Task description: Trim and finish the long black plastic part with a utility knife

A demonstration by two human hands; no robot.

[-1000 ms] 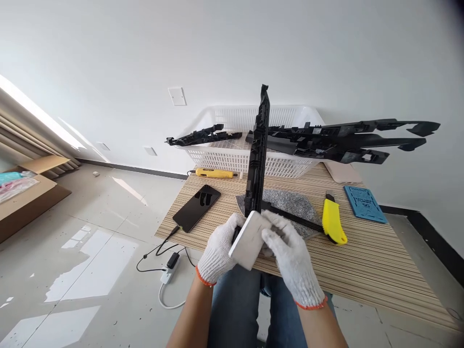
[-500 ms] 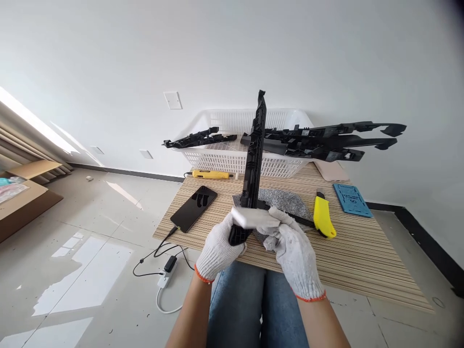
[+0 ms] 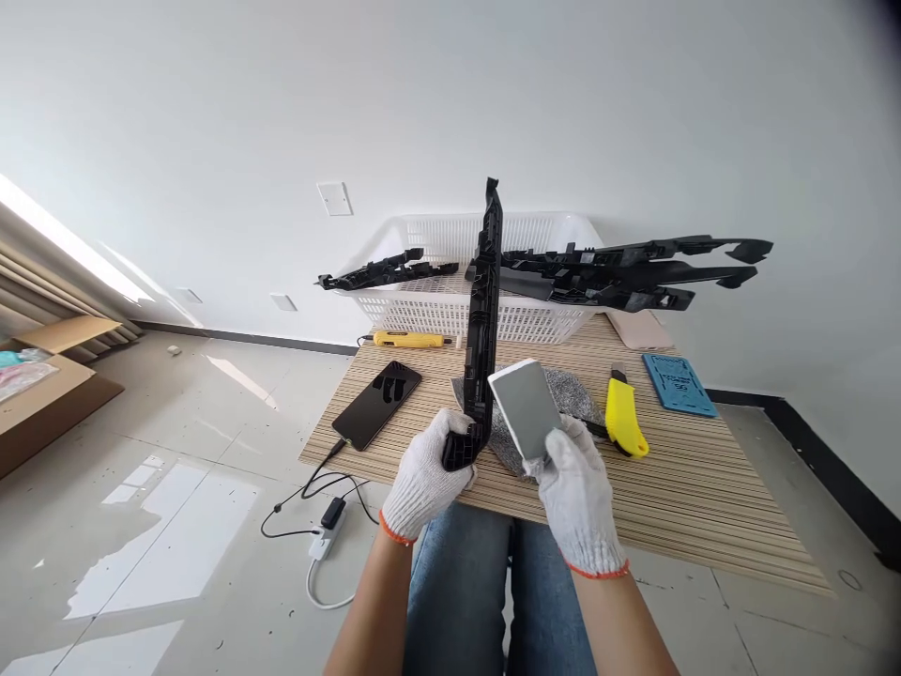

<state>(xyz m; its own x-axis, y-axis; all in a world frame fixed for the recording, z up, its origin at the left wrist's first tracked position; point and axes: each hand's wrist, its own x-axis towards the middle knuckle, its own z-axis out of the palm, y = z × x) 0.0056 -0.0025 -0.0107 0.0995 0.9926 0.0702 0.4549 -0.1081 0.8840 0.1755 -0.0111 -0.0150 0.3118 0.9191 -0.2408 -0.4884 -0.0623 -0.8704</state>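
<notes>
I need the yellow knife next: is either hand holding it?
No, the yellow knife lies on the table; the left hand grips a black part, the right hand a white block.

A long black moulded-plastic trim strip [image 3: 484, 300], ribbed and notched along its length, stands nearly upright in front of me, its lower end gripped in my white-gloved left hand [image 3: 426, 477] above the near edge of the striped wooden surface [image 3: 704, 488]. Just to its right, my gloved right hand [image 3: 577, 493] pinches the bottom edge of a flat white rectangular block with a grey face [image 3: 525, 407], tilted back beside the strip.
</notes>
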